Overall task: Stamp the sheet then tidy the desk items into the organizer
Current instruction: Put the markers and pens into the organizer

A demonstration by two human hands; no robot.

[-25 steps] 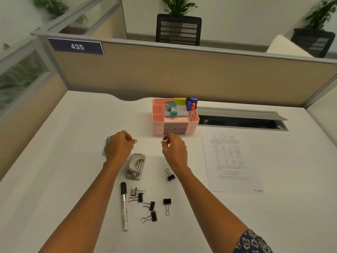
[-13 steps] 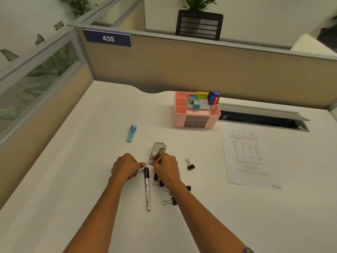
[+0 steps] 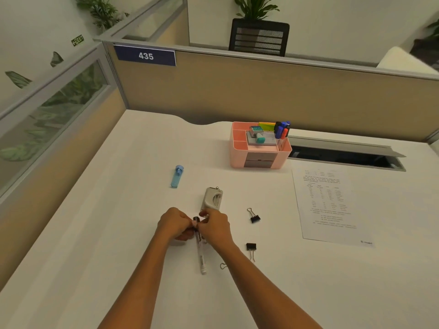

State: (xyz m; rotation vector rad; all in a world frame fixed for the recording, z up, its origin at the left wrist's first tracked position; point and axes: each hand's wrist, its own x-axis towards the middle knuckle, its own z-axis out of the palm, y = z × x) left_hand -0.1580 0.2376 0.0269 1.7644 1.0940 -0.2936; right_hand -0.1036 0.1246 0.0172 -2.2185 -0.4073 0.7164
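Observation:
A white marker with a black cap (image 3: pixel 200 255) lies on the white desk. My left hand (image 3: pixel 174 224) and my right hand (image 3: pixel 216 225) meet at its cap end, fingertips of both pinching it. A grey hole punch (image 3: pixel 212 198) sits just beyond them, and a light blue tube-shaped item (image 3: pixel 177 176) lies further left. Black binder clips (image 3: pixel 254 217) (image 3: pixel 251 248) lie to the right; others are hidden under my right forearm. The printed sheet (image 3: pixel 330 205) lies at the right. The pink organizer (image 3: pixel 236 157) stands at the back with pens and small items inside.
An open cable tray (image 3: pixel 344 159) is cut into the desk behind the sheet. Beige partition walls (image 3: pixel 261 91) close off the back and the left side. A black chair (image 3: pixel 259 36) stands beyond the partition.
Both hands came back from near the organizer to the marker's cap end and closed on it. The view has shifted left.

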